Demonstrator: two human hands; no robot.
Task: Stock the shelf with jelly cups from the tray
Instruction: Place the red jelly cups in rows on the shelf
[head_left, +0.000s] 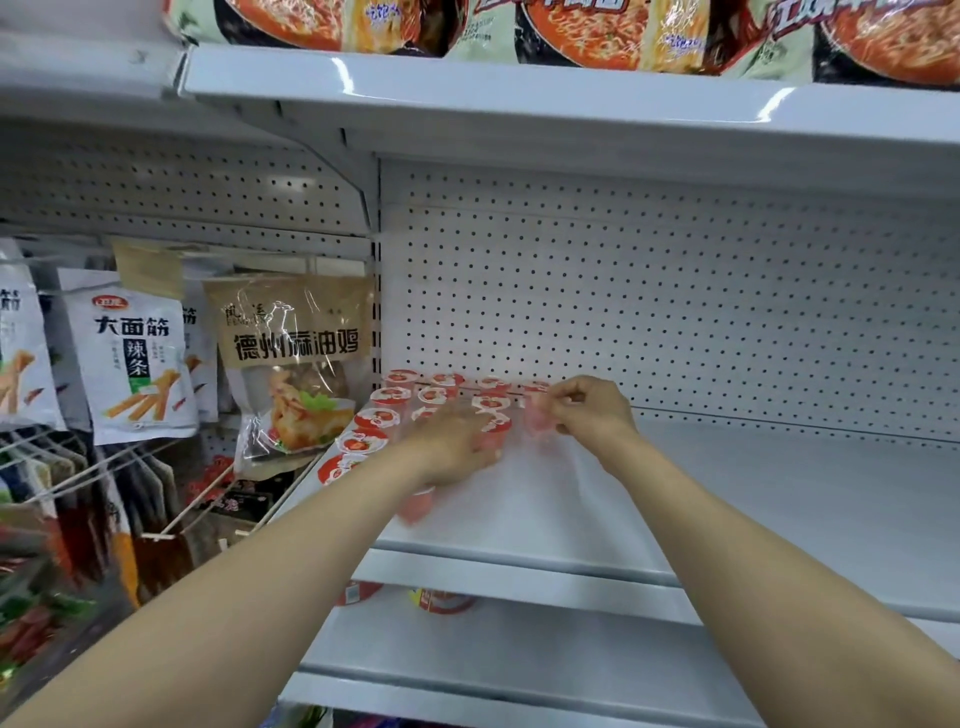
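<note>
From the head camera, both bare arms reach forward and up onto the white shelf (727, 499), hands meeting near its back left corner.

The left hand (457, 447) lies palm down, knuckles toward the camera, over the front of the cluster of jelly cups (387, 397). Its fingers are blurred; they seem to curl over a pink cup (491, 436) with a red and white lid, but how tightly cannot be told. A second blurred pink cup (415, 506) shows just under the wrist, closer to the shelf's front edge; whether the hand touches it is unclear.

The right hand (587, 405) is a little farther back and to the right, fingers bent inward and drawn together, pinching a pink cup (537, 421) at the right side of the cluster. The wrist is cocked upward and the forearm runs down to the lower right corner of the view.

The cups stand upright in short rows along the shelf's left edge, running from the pegboard back panel (675, 312) toward the front, lids up. The rest of the shelf surface to the right is bare white.

To the left, hanging snack bags (137, 358) and a clear packet of chicken (296, 374) hang beside the shelf's left end. Noodle packs (582, 31) sit on the shelf above, and a lower shelf (519, 654) shows red lids (441, 603) at its back.
</note>
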